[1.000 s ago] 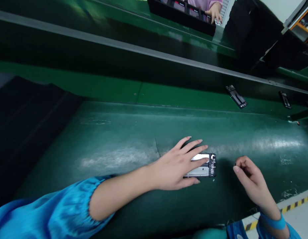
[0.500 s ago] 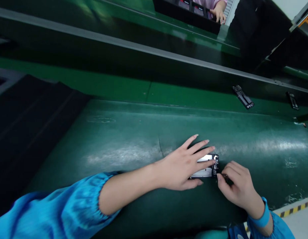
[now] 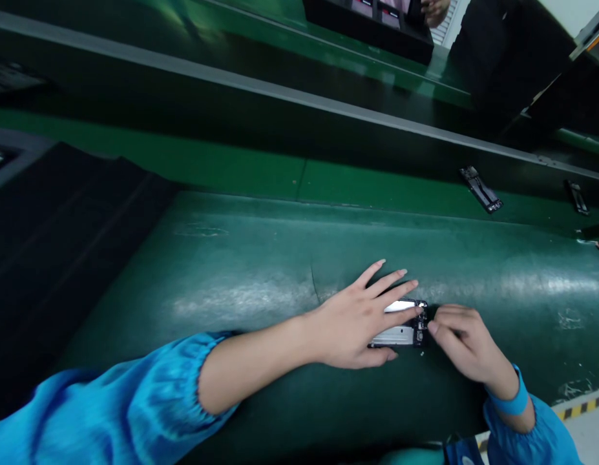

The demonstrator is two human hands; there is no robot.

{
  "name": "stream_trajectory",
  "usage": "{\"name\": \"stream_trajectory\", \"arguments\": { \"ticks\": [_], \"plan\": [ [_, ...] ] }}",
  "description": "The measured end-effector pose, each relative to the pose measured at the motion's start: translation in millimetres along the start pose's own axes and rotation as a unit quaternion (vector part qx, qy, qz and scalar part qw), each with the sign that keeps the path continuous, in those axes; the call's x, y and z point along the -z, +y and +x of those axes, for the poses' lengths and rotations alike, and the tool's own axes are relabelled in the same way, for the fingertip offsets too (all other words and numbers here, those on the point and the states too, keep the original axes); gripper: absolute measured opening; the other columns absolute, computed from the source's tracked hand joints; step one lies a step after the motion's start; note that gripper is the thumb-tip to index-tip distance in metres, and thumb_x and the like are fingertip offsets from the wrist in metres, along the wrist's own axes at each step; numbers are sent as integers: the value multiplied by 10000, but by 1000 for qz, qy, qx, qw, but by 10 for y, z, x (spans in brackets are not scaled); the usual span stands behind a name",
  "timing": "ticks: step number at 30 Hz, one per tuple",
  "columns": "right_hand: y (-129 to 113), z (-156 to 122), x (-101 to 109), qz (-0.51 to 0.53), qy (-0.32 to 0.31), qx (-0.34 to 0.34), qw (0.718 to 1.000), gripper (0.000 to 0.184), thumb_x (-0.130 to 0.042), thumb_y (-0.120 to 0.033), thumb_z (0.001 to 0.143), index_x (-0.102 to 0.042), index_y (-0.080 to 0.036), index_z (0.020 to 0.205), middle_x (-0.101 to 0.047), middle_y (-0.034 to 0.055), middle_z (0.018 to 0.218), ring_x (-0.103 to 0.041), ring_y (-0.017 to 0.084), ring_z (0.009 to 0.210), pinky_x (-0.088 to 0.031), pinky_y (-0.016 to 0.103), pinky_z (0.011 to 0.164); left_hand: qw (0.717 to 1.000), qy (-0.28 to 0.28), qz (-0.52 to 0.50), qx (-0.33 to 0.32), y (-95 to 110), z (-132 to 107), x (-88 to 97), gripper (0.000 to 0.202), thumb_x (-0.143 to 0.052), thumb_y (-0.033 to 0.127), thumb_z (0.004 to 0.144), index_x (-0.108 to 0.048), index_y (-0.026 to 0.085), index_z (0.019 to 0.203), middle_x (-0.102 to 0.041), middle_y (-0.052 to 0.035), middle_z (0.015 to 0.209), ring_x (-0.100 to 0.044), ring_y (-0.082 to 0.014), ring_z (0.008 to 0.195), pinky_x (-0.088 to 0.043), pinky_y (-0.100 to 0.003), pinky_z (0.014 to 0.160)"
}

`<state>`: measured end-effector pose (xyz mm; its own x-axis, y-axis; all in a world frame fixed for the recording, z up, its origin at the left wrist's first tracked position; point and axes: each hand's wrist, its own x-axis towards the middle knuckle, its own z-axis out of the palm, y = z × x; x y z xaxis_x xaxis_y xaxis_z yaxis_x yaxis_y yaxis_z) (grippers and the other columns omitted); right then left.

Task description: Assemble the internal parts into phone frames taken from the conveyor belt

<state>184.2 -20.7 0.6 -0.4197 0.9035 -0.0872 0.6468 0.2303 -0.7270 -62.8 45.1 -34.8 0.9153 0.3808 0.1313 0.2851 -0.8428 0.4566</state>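
An opened phone (image 3: 399, 334), its inner silver plate and a dark end with small parts showing, lies flat on the green mat. My left hand (image 3: 360, 326) rests across it palm down, fingers spread, covering much of its left side. One fingertip touches the dark end. At that same end, my right hand (image 3: 461, 339) is closed in a pinch, thumb against the fingers. Whatever the pinch may hold is hidden. A tiny pale speck (image 3: 422, 353) lies on the mat just below the phone's corner.
Two more opened phones, one nearer (image 3: 480, 189) and one farther right (image 3: 577, 197), lie on the green strip beyond the mat. A black sheet (image 3: 76, 258) covers the left. Across a raised grey rail (image 3: 280, 97) stands a black tray (image 3: 367, 29) beside another person's hand (image 3: 435, 10).
My right hand has shifted slightly up along the phone's end and its fingers have curled differently. A pale speck now shows below the phone. My left hand stays put. The other person's hand has moved up.
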Motion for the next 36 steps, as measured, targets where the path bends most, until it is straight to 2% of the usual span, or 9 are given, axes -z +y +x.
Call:
{"name": "stream_trajectory", "arguments": {
  "ticks": [3, 10, 16, 22, 25, 28, 31, 33, 36],
  "plan": [
    [99, 62, -16, 32, 64, -10, 997, 383, -437, -277, 1071, -456, -199, 696, -483, -12, 645, -458, 148, 614, -330, 295, 624, 1000, -10, -5, 0, -12, 3, 3, 688, -568, 592, 913, -432, 275, 1509, -240, -101, 1650, -201, -389, 1521, -67, -659, 1225],
    [168, 121, -82, -33, 50, -6, 998, 377, -454, -268, 1065, -420, -199, 696, -455, -16, 650, -452, 151, 627, -313, 299, 640, 1000, -15, -10, -1, -20, 7, 0, 704, -558, 608, 915, -417, 277, 1520, -233, -111, 1649, -193, -395, 1522, -57, -669, 1223],
    [159, 129, -68, -31, 64, -26, 997, 402, -451, -266, 1056, -403, -200, 662, -462, -17, 621, -452, 146, 602, -316, 292, 637, 1000, -4, -12, 3, -7, 10, 9, 688, -584, 592, 908, -445, 276, 1503, -262, -106, 1641, -209, -392, 1519, -59, -666, 1226],
    [171, 164, -2, 4, 42, -89, 995, 421, -476, -309, 1040, -496, -192, 636, -501, -18, 596, -473, 136, 576, -306, 282, 590, 1000, 0, -25, 13, -6, 13, 23, 704, -633, 591, 873, -470, 283, 1485, -306, -104, 1626, -227, -411, 1508, -77, -691, 1213],
    [179, 190, 8, 6, 42, -99, 994, 419, -482, -314, 1028, -524, -190, 630, -499, -21, 583, -470, 134, 567, -306, 278, 576, 999, 7, -31, 18, -9, 14, 30, 709, -654, 600, 853, -487, 296, 1472, -316, -97, 1623, -237, -420, 1502, -76, -702, 1206],
    [176, 206, 0, 0, 50, -104, 993, 413, -491, -315, 1011, -539, -188, 621, -509, -18, 576, -476, 134, 565, -318, 270, 574, 999, 4, -33, 20, -10, 17, 29, 704, -651, 601, 854, -488, 303, 1470, -323, -101, 1619, -231, -415, 1505, -56, -701, 1207],
    [185, 217, 22, 30, 54, -132, 989, 407, -503, -332, 995, -577, -185, 622, -533, -13, 569, -498, 132, 559, -339, 253, 555, 999, 4, -37, 40, -8, 23, 24, 694, -666, 609, 834, -517, 320, 1447, -394, -100, 1576, -219, -410, 1509, -15, -700, 1207],
    [205, 239, 71, 86, 38, -168, 981, 408, -511, -342, 977, -604, -183, 613, -531, -15, 527, -500, 125, 510, -356, 236, 519, 997, 10, -40, 60, -6, 28, 20, 686, -691, 615, 805, -552, 335, 1416, -457, -94, 1521, -224, -410, 1507, 5, -699, 1205],
    [230, 320, 169, 157, -33, -229, 960, 412, -538, -347, 925, -616, -179, 557, -524, -13, 448, -479, 112, 406, -372, 214, 449, 997, 16, -37, 71, -1, 29, 11, 665, -708, 608, 789, -585, 342, 1386, -498, -92, 1469, -235, -407, 1501, 6, -700, 1203]
  ]
}}
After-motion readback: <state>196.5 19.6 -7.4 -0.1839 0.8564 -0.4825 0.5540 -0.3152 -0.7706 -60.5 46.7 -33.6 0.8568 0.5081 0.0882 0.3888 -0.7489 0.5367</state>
